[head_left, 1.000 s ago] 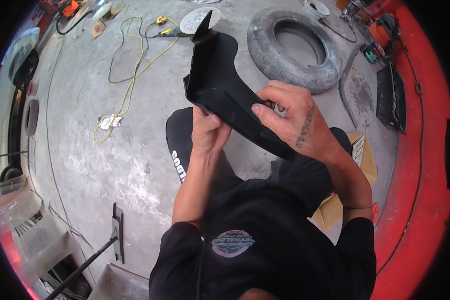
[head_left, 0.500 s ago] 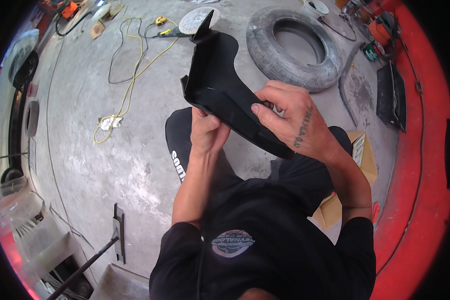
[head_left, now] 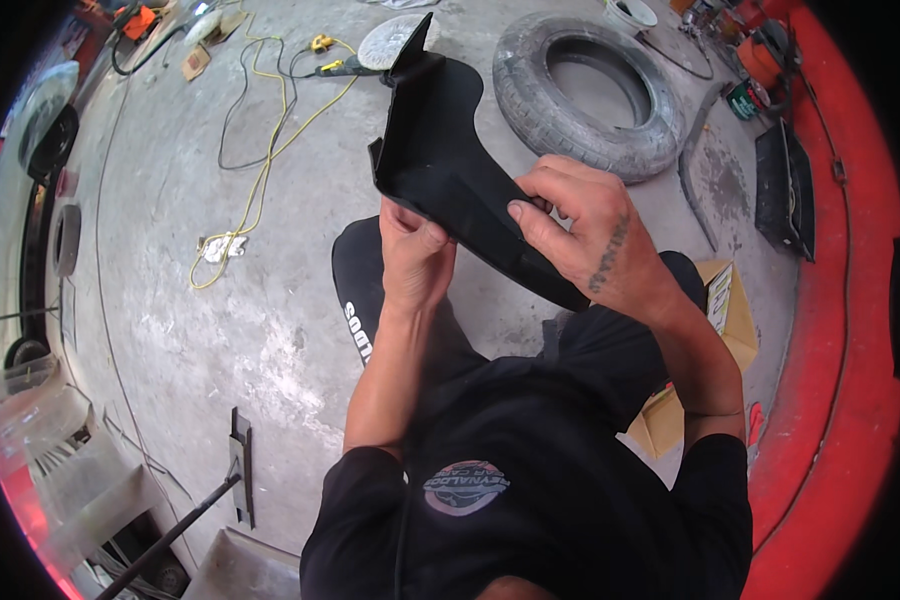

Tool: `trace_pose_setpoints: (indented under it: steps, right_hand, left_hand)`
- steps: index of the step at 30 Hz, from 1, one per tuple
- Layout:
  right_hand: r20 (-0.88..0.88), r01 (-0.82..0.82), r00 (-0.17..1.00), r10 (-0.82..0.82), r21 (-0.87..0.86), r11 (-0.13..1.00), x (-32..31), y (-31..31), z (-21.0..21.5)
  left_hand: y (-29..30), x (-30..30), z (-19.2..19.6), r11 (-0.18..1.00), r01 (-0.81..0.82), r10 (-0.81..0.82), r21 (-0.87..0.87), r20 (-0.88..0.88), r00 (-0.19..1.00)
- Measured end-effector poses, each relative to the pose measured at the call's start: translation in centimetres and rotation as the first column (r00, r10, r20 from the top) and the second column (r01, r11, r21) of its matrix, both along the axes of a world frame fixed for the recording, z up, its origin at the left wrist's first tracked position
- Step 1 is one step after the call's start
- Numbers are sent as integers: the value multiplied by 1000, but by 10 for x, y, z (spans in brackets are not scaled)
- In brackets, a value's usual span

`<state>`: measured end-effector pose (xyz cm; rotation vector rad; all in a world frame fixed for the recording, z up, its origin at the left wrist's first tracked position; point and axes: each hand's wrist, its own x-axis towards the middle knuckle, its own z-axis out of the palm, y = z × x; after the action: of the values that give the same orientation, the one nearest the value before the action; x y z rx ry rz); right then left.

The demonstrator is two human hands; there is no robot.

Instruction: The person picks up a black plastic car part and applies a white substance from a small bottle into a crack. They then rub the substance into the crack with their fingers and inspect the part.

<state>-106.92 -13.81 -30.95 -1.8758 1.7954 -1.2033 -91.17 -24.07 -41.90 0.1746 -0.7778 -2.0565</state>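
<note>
Up in front of me, a black molded plastic mud flap (head_left: 450,165) is held between both hands. It has a wide curved face, a raised flange along its left side and a narrow end sloping down toward my right thigh. My left hand (head_left: 415,255) pinches the lower left edge, thumb on the near side; its other fingers are mostly hidden behind the part. My right hand (head_left: 580,230) grips the right edge, thumb over the face and fingers curled at the rim.
A worn tire (head_left: 520,85) lies on the concrete floor ahead. Left of it are a polisher (head_left: 345,67) with a yellow cord (head_left: 263,170) and a white rag (head_left: 224,248). To the right are a cardboard box (head_left: 738,325), a black bin (head_left: 785,195) and a red wall (head_left: 820,400).
The upper part of the mud flap has shifted slightly right, and its tilt differs a little. My right hand has moved slightly right. Both hands keep hold.
</note>
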Motion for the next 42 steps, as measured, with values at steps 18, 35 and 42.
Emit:
trace_pose_setpoints:
  steps: [18, 35, 42]
  right_hand:
    - [-57, 45, 997, -45, -11, 999, -9, 1, 1]
    - [-95, 92, 991, -92, 5, 996, -14, 3, 7]
    - [-141, 70, 988, -69, -1, 998, -16, 6, 5]
  left_hand:
    - [10, 0, 19, 987, -154, 163, -54, 274, 948]
    - [13, 0, 24, 999, -39, 32, 22, 262, 965]
    - [13, 2, 16, 996, -77, 60, 51, 272, 960]
